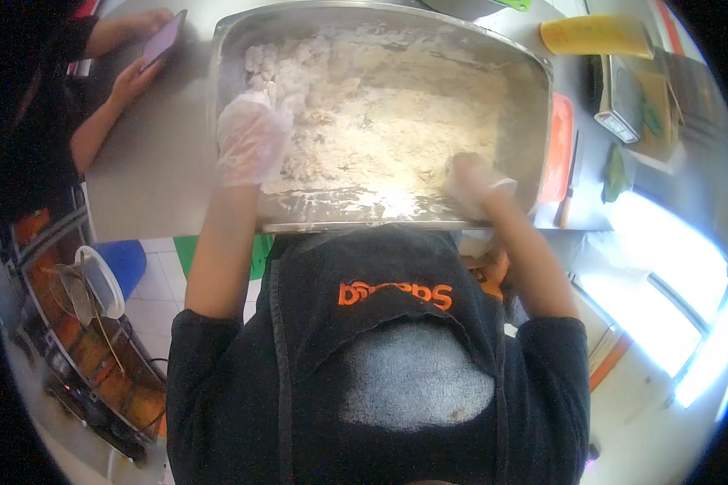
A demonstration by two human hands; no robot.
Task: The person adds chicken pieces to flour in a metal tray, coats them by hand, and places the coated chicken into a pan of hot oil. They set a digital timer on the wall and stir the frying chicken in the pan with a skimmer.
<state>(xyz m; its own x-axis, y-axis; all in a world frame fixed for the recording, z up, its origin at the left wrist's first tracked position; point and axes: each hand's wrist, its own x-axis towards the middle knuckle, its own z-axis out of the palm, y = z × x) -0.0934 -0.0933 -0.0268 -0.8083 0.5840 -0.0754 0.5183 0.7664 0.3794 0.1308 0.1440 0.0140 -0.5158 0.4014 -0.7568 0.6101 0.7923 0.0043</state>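
Both hands are inside a big metal pan, and each one wears a thin, see-through plastic glove. The left hand [255, 139] is on the left side of the pan [530, 113]. Its fingers point away from the body and touch the lumpy part of a pale, floury mix [372, 137]. I cannot tell if those fingers are closed around a lump. The right hand [476, 182] is near the front right corner, low over the edge of the mix. Its fingers look curled, but it is blurry, so I cannot tell if it is holding any.

Most of the mix lies between the two hands and past them, toward the far side of the pan. The biggest lumps are at the far left, just by the left fingers. Looser, flatter stuff spreads to the right. White smears stick to the pan near its front edge.

The pan sits on a metal table [146, 178], right in front of a dark apron [315, 339] with orange letters. Just beside the pan on the right are a pinkish-red tray [558, 149] and a knife [569, 186]. A scale [619, 105] and a yellow tub [594, 36] are farther up on that side. At the top left, another person's hands [129, 82] hold a phone [163, 40].
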